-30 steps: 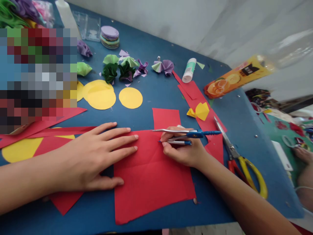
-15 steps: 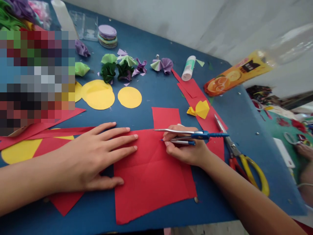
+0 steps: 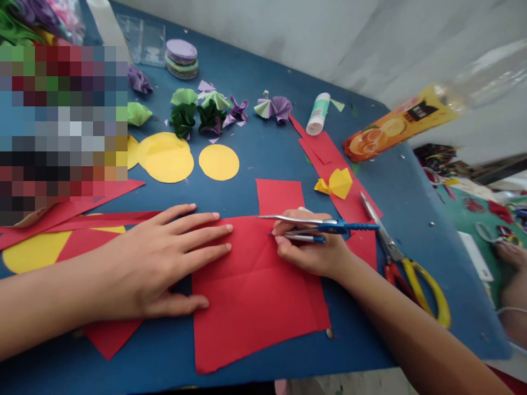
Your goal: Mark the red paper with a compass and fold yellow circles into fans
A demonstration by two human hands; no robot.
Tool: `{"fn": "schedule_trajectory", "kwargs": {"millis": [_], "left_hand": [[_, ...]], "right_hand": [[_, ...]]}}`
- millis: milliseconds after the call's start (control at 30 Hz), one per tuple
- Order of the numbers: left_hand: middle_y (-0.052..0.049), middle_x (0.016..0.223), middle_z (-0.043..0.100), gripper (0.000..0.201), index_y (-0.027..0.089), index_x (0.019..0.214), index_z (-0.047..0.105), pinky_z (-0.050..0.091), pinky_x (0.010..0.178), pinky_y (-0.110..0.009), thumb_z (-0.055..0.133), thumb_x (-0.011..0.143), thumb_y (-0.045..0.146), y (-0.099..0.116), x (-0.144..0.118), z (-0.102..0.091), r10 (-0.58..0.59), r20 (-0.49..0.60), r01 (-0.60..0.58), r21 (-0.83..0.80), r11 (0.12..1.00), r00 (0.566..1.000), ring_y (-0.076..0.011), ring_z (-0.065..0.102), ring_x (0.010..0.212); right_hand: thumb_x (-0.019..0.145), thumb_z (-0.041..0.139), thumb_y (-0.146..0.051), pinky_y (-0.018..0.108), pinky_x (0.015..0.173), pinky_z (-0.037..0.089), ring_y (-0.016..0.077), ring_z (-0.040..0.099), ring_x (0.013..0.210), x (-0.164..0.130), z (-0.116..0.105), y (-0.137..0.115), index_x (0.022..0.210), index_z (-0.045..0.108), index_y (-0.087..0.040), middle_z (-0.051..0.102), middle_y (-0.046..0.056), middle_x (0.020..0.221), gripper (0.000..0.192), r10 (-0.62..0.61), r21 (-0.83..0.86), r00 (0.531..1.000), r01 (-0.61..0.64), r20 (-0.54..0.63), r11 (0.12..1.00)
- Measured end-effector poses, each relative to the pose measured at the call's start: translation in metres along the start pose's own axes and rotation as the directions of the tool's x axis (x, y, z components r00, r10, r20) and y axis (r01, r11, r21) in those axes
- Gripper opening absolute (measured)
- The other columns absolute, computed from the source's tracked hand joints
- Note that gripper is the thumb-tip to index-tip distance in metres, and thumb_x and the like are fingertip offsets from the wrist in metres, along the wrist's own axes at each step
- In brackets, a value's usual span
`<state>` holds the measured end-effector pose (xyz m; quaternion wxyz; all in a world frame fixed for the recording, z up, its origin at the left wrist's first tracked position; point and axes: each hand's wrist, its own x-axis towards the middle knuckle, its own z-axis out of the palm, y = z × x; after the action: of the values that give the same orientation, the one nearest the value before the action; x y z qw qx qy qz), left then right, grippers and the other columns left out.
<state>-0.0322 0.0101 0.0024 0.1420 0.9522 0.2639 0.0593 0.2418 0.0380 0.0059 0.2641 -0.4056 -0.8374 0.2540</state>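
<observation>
A creased sheet of red paper (image 3: 251, 296) lies on the blue table in front of me. My left hand (image 3: 164, 269) rests flat with fingers spread, its fingertips on the sheet's left edge. Pinched in my right hand (image 3: 308, 247) is a drawing compass (image 3: 333, 226) with silver legs and a blue handle. One leg carries a blue-tipped pen, whose point is at the upper part of the red sheet. A smaller red piece of paper (image 3: 280, 196) lies partly beyond the sheet's top edge.
Scissors (image 3: 393, 249) with red and yellow handles lie at right. Yellow paper circles (image 3: 219, 162), folded paper flowers (image 3: 212, 115), a glue stick (image 3: 318, 114) and a tilted orange drink bottle (image 3: 403, 123) are farther back. Another person's hand (image 3: 513, 255) shows at the far right.
The compass and my right hand have shifted very slightly left. My left hand stays flat in the same place on the paper.
</observation>
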Motion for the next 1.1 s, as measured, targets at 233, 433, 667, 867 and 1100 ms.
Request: {"fn": "schedule_trajectory", "kwargs": {"millis": [233,433,667,867,1100], "left_hand": [[-0.004,0.145,0.040,0.057,0.025,0.137,0.043,0.026,0.112,-0.048,0.045,0.088,0.054,-0.0026,0.0004,-0.0010,0.007,0.004,-0.006,-0.021,1.000,1.000,-0.0292,0.037,0.133],[-0.004,0.145,0.038,0.058,0.023,0.137,0.043,0.027,0.111,-0.049,0.042,0.089,0.055,-0.0022,0.0009,-0.0006,0.027,0.001,-0.027,0.022,0.999,1.000,-0.0294,0.038,0.133],[-0.001,0.146,0.036,0.057,0.024,0.135,0.045,0.026,0.111,-0.048,0.040,0.089,0.057,0.0007,0.0000,0.0006,-0.015,-0.009,0.016,0.052,0.999,1.000,-0.0272,0.036,0.134],[0.000,0.146,0.037,0.056,0.025,0.136,0.044,0.024,0.112,-0.046,0.040,0.090,0.057,0.0007,-0.0002,0.0007,-0.028,-0.006,0.028,0.028,0.999,1.000,-0.0262,0.036,0.134],[0.000,0.145,0.039,0.055,0.025,0.134,0.046,0.023,0.113,-0.044,0.041,0.089,0.057,0.0017,-0.0006,0.0016,-0.026,-0.039,0.027,0.022,0.999,0.999,-0.0252,0.037,0.133]], "right_hand": [[0.071,0.053,-0.016,0.022,0.053,0.052,0.0126,0.063,0.056,0.0004,-0.0009,0.0002,0.069,0.058,-0.021,0.064,0.000,0.063,0.008,-0.029,-0.046,1.000,0.029,0.003,0.998],[0.072,0.054,-0.016,0.024,0.054,0.052,0.0129,0.062,0.057,0.0009,0.0006,0.0013,0.070,0.058,-0.021,0.065,0.000,0.066,0.007,0.024,0.034,1.000,-0.024,-0.014,0.999],[0.072,0.055,-0.015,0.026,0.058,0.051,0.0135,0.062,0.059,0.0011,0.0017,0.0020,0.071,0.057,-0.022,0.064,-0.001,0.065,0.007,-0.046,-0.018,0.999,0.046,-0.004,0.999],[0.074,0.055,-0.014,0.024,0.056,0.050,0.0124,0.063,0.057,0.0011,-0.0005,-0.0004,0.076,0.060,-0.020,0.066,0.000,0.067,0.008,-0.022,-0.009,0.999,0.022,0.044,1.000],[0.073,0.054,-0.016,0.021,0.054,0.051,0.0114,0.062,0.056,0.0036,-0.0016,0.0005,0.071,0.058,-0.020,0.066,0.000,0.066,0.006,-0.052,0.026,0.995,0.050,0.089,0.998]]}}
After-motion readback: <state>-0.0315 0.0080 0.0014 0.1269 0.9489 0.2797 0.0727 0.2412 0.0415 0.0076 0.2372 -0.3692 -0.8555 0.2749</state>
